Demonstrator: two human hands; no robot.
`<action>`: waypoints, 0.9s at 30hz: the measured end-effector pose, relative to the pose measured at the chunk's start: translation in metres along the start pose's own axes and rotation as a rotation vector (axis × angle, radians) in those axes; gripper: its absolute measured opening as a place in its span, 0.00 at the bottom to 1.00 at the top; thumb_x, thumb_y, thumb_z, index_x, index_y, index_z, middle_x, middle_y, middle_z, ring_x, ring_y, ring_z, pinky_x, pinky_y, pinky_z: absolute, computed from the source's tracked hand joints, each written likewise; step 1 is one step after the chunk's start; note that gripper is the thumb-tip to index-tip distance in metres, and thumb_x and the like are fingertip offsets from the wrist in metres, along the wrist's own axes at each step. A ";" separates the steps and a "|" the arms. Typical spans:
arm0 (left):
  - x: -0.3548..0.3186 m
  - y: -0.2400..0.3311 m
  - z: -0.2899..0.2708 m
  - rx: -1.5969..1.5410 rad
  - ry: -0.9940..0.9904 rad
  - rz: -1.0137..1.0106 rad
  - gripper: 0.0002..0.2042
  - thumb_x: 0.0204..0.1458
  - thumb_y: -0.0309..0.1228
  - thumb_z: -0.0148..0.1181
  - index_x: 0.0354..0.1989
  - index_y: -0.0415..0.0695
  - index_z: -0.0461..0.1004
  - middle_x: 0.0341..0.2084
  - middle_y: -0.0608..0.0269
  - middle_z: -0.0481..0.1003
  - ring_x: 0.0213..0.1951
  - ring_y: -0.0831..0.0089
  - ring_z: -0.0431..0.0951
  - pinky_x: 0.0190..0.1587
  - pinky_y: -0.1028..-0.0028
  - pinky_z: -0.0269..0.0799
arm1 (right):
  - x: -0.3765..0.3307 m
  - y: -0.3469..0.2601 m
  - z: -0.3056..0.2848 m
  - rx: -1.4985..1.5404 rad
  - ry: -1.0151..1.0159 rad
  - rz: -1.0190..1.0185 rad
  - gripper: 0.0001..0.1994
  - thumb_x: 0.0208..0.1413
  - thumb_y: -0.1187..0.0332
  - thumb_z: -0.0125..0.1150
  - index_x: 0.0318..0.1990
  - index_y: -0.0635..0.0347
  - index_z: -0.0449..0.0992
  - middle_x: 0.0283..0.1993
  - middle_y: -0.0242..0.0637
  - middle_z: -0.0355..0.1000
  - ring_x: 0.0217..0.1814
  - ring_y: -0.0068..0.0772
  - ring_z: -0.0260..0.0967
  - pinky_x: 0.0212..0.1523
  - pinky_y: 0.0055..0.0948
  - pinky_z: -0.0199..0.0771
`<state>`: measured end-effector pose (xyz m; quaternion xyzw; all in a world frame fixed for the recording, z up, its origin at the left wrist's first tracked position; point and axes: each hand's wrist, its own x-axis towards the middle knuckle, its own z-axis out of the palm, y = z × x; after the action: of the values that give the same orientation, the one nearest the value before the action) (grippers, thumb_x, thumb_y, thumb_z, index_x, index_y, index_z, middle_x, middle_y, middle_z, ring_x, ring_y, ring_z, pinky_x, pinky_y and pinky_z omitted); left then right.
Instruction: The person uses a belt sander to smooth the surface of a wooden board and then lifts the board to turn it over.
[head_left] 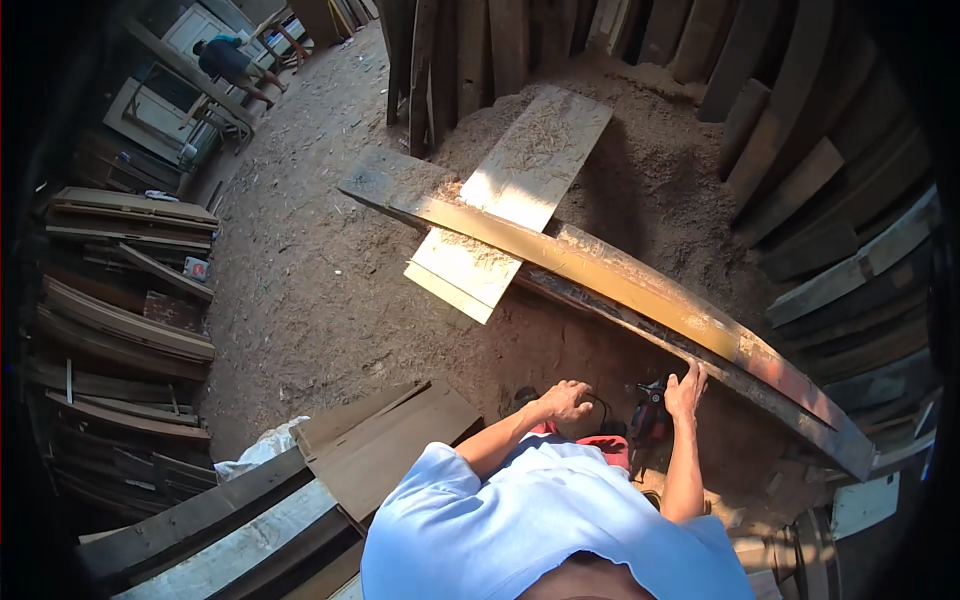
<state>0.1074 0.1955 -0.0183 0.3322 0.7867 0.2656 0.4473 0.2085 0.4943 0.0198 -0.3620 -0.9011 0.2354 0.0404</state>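
Note:
My left hand [567, 400] is held in front of my body, fingers loosely bent and apart, with no object visible in it. A thin dark cord passes just beside it. My right hand [686, 390] is open, its fingers stretched toward the near edge of a long wooden bench [650, 335]; whether they touch it I cannot tell. Between my hands, lower down, is a red and black power tool [650, 412], partly hidden by my right hand and forearm. A long yellowish wood plank [600, 272] lies along the bench, over a wide pale board [540, 150] set crosswise and strewn with shavings.
Planks [470, 60] lean upright along the far and right sides. Stacked boards [130, 320] line the left, and more boards [390, 450] lie near my left side. Sawdust [660, 190] is heaped beyond the bench. Another person [228, 62] bends over at the far left.

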 end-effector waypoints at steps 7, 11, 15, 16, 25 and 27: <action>-0.181 -0.156 0.031 -0.162 0.106 -0.714 0.29 0.62 0.53 0.53 0.62 0.43 0.72 0.58 0.45 0.75 0.62 0.49 0.73 0.62 0.55 0.70 | 0.050 -0.123 0.021 -0.453 -0.333 0.037 0.44 0.56 0.59 0.65 0.76 0.62 0.48 0.80 0.59 0.39 0.80 0.64 0.42 0.77 0.55 0.41; -0.218 -0.193 0.074 -0.522 0.584 -0.684 0.26 0.63 0.48 0.54 0.60 0.39 0.72 0.55 0.45 0.77 0.58 0.54 0.76 0.60 0.59 0.71 | 0.063 -0.137 0.021 -0.516 -0.478 0.049 0.49 0.52 0.59 0.66 0.76 0.69 0.44 0.80 0.63 0.37 0.80 0.66 0.43 0.77 0.54 0.46; -0.181 -0.173 0.135 -0.886 0.884 -0.803 0.23 0.61 0.46 0.55 0.53 0.39 0.77 0.47 0.49 0.81 0.50 0.65 0.80 0.55 0.64 0.73 | 0.091 -0.125 0.020 -0.624 -0.547 -0.026 0.46 0.47 0.61 0.67 0.70 0.75 0.53 0.76 0.67 0.48 0.76 0.67 0.52 0.72 0.53 0.58; -0.200 -0.194 0.191 -0.969 0.928 -0.941 0.22 0.60 0.47 0.56 0.51 0.40 0.78 0.45 0.50 0.81 0.49 0.66 0.81 0.54 0.64 0.74 | 0.075 -0.151 0.045 -0.656 -0.622 -0.144 0.42 0.47 0.60 0.66 0.67 0.77 0.56 0.72 0.69 0.54 0.74 0.65 0.56 0.70 0.51 0.62; -0.093 -0.119 0.306 -1.318 1.159 -0.934 0.18 0.58 0.44 0.56 0.31 0.42 0.84 0.30 0.55 0.83 0.37 0.66 0.81 0.43 0.62 0.74 | 0.089 -0.140 0.024 -0.882 -0.681 -0.436 0.23 0.51 0.62 0.62 0.56 0.55 0.81 0.65 0.46 0.73 0.67 0.49 0.70 0.64 0.41 0.73; -0.089 -0.075 0.294 -1.319 1.054 -0.850 0.18 0.58 0.44 0.56 0.30 0.42 0.83 0.27 0.57 0.82 0.33 0.69 0.80 0.40 0.63 0.74 | 0.110 -0.119 0.019 -0.958 -0.662 -0.414 0.21 0.51 0.62 0.62 0.54 0.55 0.83 0.60 0.45 0.76 0.64 0.47 0.74 0.60 0.41 0.76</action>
<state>0.3781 0.1157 -0.1600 -0.4653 0.6339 0.5876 0.1910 0.0474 0.4864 0.0464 -0.0653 -0.9230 -0.1082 -0.3634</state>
